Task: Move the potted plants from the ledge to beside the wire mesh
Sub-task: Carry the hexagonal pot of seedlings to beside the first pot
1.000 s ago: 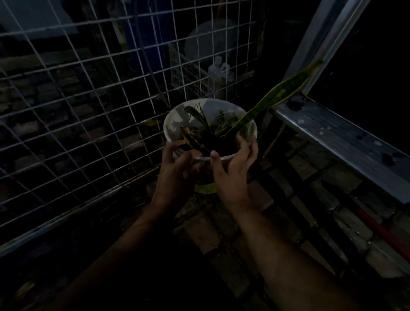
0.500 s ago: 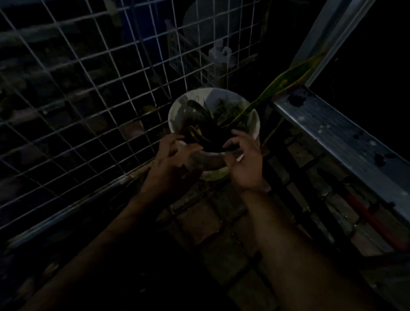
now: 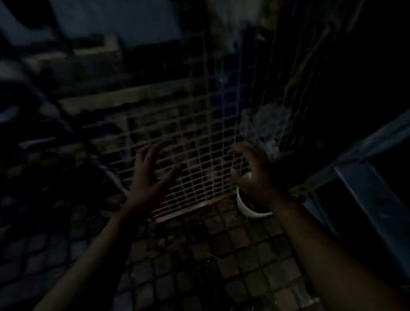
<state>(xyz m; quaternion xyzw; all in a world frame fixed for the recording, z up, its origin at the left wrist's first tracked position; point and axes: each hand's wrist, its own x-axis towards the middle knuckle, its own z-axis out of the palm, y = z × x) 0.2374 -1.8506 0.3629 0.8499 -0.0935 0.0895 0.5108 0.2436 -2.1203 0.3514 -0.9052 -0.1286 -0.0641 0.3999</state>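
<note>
Dim brick floor fronting wire mesh; white pot at its base, seemingly touching, ledge right; left hand and right hand empty above, fingers spread.

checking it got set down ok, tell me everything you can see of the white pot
The white pot is round and smooth, perhaps plastic or ceramic. It stands upright on the brick paving, at the foot of the wire mesh, near its right end. Only its left and front rim show; the right hand hangs in front of the rest. Its inside is dark, and no leaves can be made out.
</note>
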